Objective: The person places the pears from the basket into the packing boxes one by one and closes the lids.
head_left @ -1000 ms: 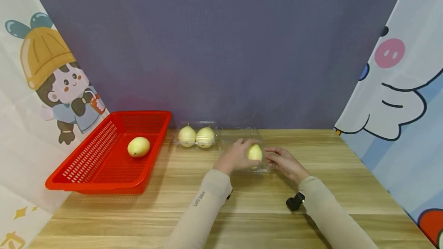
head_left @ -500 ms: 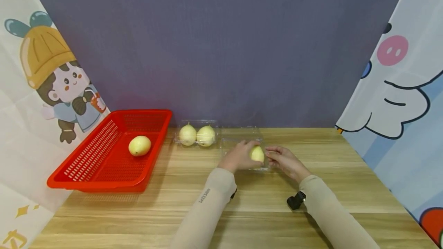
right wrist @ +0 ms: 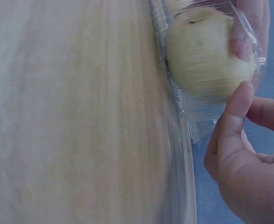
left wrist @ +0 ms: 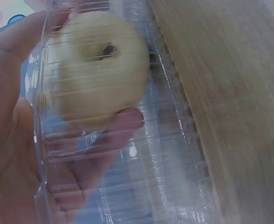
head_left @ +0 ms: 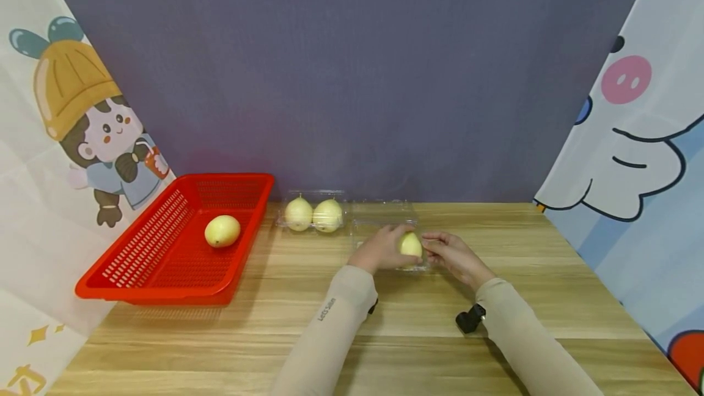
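A yellow pear (head_left: 410, 244) sits in the right end of an open clear plastic box (head_left: 385, 209), and my left hand (head_left: 379, 248) holds it with fingers and thumb around its sides. Through the clear wall, the left wrist view shows the pear (left wrist: 99, 70) with its dark end facing the camera. At the box's right end my right hand (head_left: 453, 256) pinches the rim between thumb and forefinger, plain in the right wrist view beside the pear (right wrist: 202, 56). My left hand hides part of the box's left half.
To the left stands a red plastic basket (head_left: 165, 295) with one pear (head_left: 222, 231) in it. Between it and my hands, a closed clear box (head_left: 316, 194) holds two pears (head_left: 299, 214). A grey cloth wall (head_left: 352, 78) rises behind the wooden table (head_left: 418, 347).
My left hand has moved slightly right and down with the pear, toward the box's right end. The right hand has kept its pinch on the box.
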Motion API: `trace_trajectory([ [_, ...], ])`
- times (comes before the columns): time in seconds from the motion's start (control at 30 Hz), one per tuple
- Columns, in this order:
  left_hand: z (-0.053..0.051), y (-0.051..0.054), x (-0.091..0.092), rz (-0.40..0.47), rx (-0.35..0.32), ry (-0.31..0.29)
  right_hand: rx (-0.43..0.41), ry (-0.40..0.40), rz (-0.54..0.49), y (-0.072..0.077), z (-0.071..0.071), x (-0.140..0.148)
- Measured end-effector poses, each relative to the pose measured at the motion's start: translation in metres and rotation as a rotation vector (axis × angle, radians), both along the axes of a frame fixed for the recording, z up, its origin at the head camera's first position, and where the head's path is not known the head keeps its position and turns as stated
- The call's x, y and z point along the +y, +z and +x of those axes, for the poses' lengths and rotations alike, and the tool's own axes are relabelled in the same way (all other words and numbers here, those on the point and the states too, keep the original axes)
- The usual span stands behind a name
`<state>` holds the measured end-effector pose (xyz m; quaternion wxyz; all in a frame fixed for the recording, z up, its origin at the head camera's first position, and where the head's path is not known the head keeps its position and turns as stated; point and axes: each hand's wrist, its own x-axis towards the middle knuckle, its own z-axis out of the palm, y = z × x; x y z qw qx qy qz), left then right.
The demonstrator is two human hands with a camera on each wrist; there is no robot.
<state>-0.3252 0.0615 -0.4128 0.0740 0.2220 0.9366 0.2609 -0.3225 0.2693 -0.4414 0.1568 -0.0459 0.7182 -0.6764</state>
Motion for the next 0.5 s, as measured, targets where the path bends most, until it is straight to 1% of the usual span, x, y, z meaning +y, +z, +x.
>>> trace_trajectory([
  [0.3, 0.0024, 0.0022, -0.0033, -0.004, -0.001, 0.003, 0.013, 0.004, -0.008, -0.0003, 0.0001, 0.0005],
  [0.5, 0.0037, 0.0083, -0.0079, 0.002, 0.002, 0.002, 0.011, 0.008, -0.015, 0.0002, 0.0006, 0.0016],
])
